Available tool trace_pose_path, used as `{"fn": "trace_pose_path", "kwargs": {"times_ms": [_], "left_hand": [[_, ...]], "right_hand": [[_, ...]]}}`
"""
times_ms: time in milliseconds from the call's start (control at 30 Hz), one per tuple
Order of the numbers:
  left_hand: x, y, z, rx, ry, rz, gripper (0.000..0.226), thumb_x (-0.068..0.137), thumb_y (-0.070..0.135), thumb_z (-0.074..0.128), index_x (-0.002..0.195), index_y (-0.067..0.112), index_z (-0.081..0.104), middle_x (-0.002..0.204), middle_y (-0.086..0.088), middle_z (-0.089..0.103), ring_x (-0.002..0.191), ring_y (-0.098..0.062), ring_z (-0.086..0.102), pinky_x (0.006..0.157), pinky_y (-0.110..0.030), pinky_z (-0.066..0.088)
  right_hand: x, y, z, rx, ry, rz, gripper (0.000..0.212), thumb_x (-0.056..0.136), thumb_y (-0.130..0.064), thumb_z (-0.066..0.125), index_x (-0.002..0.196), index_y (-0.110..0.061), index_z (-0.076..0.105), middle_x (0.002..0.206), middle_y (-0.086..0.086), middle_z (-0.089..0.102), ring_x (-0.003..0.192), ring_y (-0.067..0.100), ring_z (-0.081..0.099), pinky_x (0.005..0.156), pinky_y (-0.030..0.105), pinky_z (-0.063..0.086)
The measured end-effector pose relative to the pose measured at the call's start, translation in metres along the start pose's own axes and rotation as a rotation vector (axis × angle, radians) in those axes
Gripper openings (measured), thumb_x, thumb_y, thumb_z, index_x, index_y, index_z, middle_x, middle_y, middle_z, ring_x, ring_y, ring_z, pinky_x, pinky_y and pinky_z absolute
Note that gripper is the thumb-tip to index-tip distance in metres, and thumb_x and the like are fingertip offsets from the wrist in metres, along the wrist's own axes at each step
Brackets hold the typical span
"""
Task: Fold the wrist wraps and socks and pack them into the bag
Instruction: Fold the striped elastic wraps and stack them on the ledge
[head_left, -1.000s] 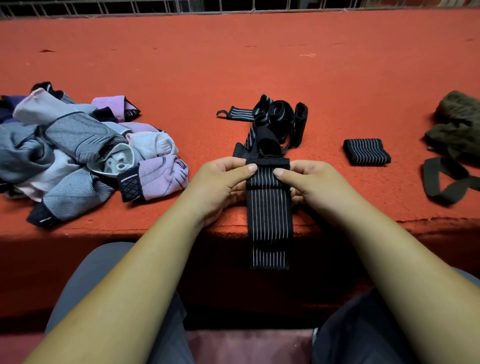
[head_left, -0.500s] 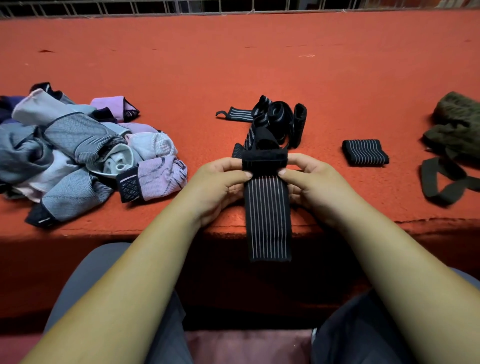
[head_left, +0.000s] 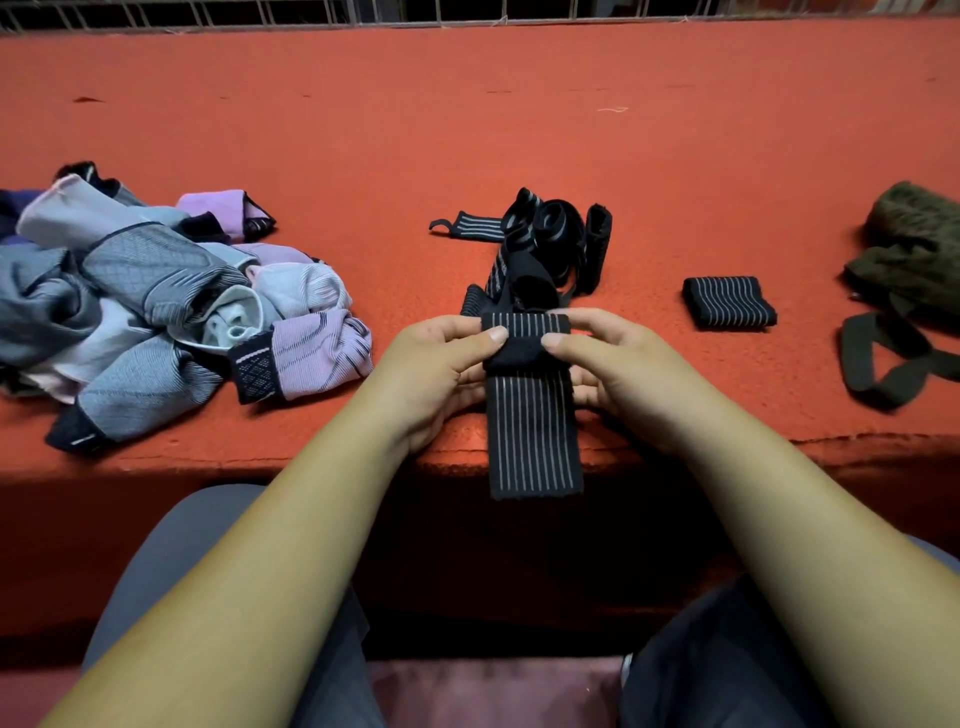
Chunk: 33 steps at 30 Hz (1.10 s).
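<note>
A black wrist wrap with thin white stripes (head_left: 532, 431) hangs over the front edge of the red surface. Its top end is rolled over into a small fold. My left hand (head_left: 441, 366) and my right hand (head_left: 618, 364) pinch that fold from either side, thumbs on top. Behind it lies a tangle of loose black wrist wraps (head_left: 545, 244). One folded wrap (head_left: 727, 303) rests to the right. A heap of grey, white and lilac socks (head_left: 156, 306) lies at the left. The dark olive bag (head_left: 914, 249) sits at the far right, its strap (head_left: 883, 358) looped in front.
The red carpeted surface (head_left: 467, 130) stretches back to a metal railing (head_left: 467, 10) at the top. Its front edge drops off just below my hands, above my knees.
Both hands have rolled the wrap's top end over further, and the hanging tail has grown shorter. Nothing else has moved.
</note>
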<state>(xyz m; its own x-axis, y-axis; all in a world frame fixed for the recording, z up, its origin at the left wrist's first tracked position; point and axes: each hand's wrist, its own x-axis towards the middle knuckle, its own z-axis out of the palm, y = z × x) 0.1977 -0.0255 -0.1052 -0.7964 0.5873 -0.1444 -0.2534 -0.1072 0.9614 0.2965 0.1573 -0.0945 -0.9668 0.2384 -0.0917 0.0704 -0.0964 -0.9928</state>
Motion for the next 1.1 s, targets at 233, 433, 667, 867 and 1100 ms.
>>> {"fn": "trace_pose_path", "kwargs": {"times_ms": [233,433,667,867,1100], "left_hand": [[-0.001,0.0,-0.001,-0.037,-0.026,0.019,0.023,0.1,0.009,0.07,0.121,0.001,0.068,0.106,-0.012,0.078,0.092,-0.023,0.075,0.078,-0.029,0.061],[0.0,0.001,-0.004,0.001,0.009,0.105,0.022,0.097,-0.004,0.068,0.117,0.002,0.07,0.105,-0.014,0.076,0.087,-0.023,0.075,0.076,-0.03,0.061],[0.002,0.006,-0.003,-0.084,0.023,-0.002,0.028,0.1,-0.006,0.049,0.111,-0.003,0.074,0.092,-0.011,0.078,0.089,-0.019,0.076,0.084,-0.033,0.063],[-0.002,0.002,-0.001,-0.018,-0.042,-0.027,0.02,0.105,0.014,0.063,0.099,0.007,0.082,0.102,-0.021,0.066,0.089,-0.028,0.066,0.081,-0.032,0.062],[-0.004,0.002,0.005,-0.055,-0.001,0.018,0.019,0.1,0.006,0.068,0.118,0.002,0.074,0.116,-0.022,0.076,0.098,-0.032,0.068,0.086,-0.031,0.064]], "right_hand": [[0.002,0.006,-0.002,-0.129,0.025,-0.043,0.015,0.102,-0.016,0.07,0.116,-0.012,0.075,0.113,0.025,0.075,0.096,0.03,0.069,0.094,0.052,0.056],[0.0,0.003,-0.002,-0.075,-0.023,-0.004,0.022,0.108,-0.026,0.063,0.127,-0.028,0.073,0.113,0.021,0.077,0.09,0.029,0.067,0.08,0.041,0.055],[0.007,0.002,0.002,0.194,0.04,0.002,0.037,0.102,0.001,0.045,0.118,-0.01,0.077,0.099,0.013,0.077,0.086,0.023,0.071,0.079,0.033,0.057],[0.004,0.0,0.001,0.131,0.031,-0.026,0.023,0.105,-0.017,0.059,0.121,-0.014,0.076,0.12,0.011,0.078,0.095,0.023,0.075,0.084,0.035,0.063],[0.004,0.006,-0.005,-0.006,0.062,-0.015,0.027,0.1,-0.009,0.07,0.127,-0.008,0.07,0.114,0.02,0.078,0.092,0.027,0.074,0.074,0.037,0.062]]}}
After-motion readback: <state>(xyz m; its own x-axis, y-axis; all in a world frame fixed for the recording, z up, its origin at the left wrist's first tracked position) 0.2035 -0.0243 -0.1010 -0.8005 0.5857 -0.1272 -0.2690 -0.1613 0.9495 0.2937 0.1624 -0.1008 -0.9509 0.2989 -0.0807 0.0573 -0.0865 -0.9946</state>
